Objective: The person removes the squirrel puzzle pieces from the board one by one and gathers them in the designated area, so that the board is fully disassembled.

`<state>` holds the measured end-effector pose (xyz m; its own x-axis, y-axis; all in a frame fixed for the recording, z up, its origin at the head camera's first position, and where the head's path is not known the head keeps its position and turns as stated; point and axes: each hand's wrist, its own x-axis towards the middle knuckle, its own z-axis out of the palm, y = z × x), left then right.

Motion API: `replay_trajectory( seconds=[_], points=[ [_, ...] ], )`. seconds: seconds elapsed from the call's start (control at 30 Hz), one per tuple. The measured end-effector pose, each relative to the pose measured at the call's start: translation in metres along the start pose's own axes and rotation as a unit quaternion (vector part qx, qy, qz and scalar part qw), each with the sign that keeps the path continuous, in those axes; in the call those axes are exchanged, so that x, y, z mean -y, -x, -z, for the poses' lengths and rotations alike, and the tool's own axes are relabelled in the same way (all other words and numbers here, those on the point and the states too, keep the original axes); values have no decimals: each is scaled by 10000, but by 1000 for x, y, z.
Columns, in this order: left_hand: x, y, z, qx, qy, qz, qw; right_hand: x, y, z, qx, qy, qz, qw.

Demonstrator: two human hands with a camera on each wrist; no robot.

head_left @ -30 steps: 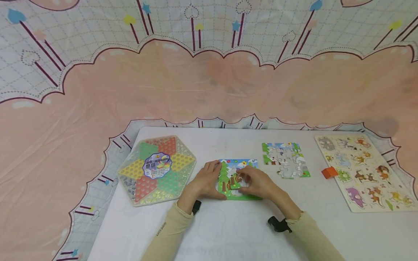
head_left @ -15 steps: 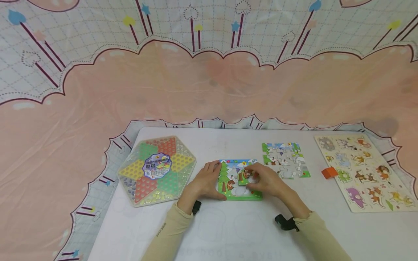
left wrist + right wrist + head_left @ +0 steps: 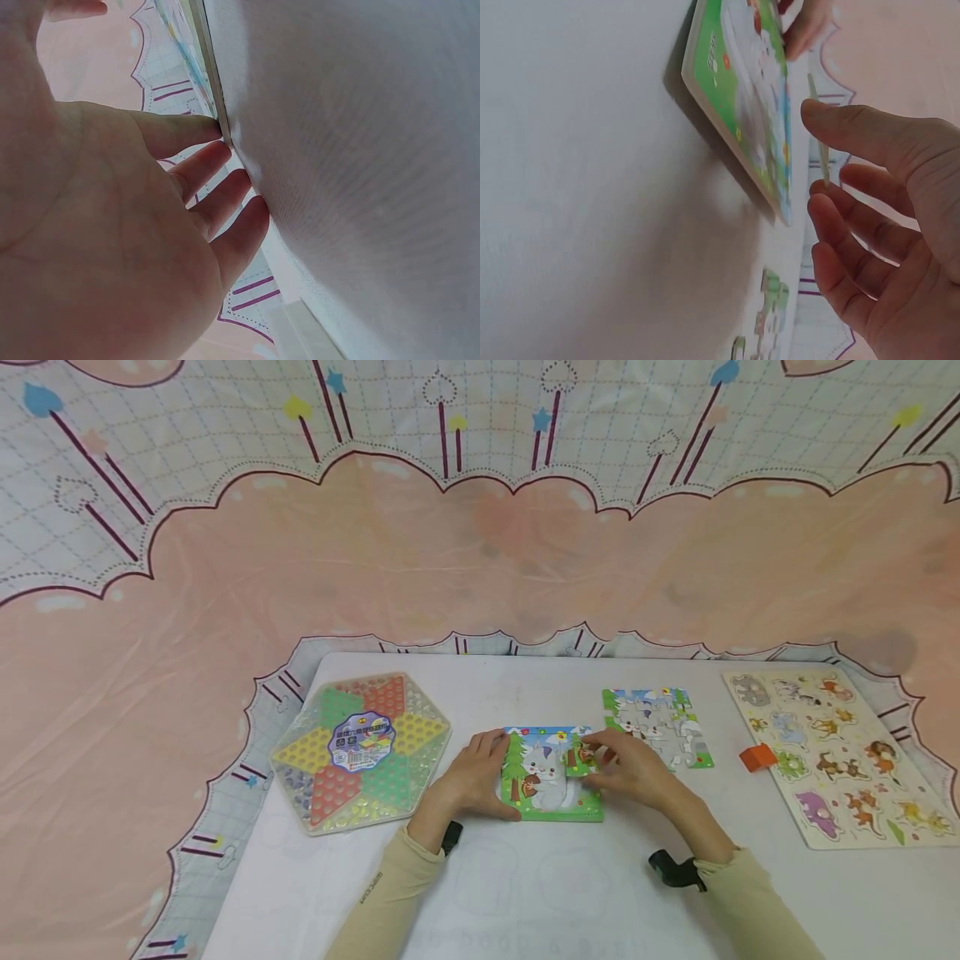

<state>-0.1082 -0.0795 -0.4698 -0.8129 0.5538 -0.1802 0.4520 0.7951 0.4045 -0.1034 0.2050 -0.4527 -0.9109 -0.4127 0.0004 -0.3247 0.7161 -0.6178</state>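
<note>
A small picture board lies flat on the white table, showing a grey cartoon animal with trees. Along its left edge rests my left hand, fingers near the upper left corner and thumb by the lower edge. In the left wrist view, fingertips touch the board's thin side. My right hand pinches a puzzle piece with a tree and green ground, held over the board's right part. The right wrist view shows this piece nearly edge-on between thumb and fingers, raised above the board.
A partly joined puzzle lies right behind the right hand. Beyond it are an orange block and a wooden animal board. To the left lies a hexagonal Chinese checkers set. A patterned cloth hangs behind the table.
The right hand has moved rightward with the pinched puzzle piece, from the board's middle to its right side, uncovering the grey animal. My left hand has stayed at the board's left edge.
</note>
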Motion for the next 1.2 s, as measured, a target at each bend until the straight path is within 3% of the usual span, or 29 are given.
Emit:
replay_trajectory(
  seconds=[0.7, 1.2],
  points=[
    [0, 0, 0, 10, -72, 8, 10000, -30, 10, 22, -101, 173, -392, 9990],
    [0, 0, -1, -19, -49, -53, 10000, -46, 15, 23, -53, 208, -795, 9966]
  ],
)
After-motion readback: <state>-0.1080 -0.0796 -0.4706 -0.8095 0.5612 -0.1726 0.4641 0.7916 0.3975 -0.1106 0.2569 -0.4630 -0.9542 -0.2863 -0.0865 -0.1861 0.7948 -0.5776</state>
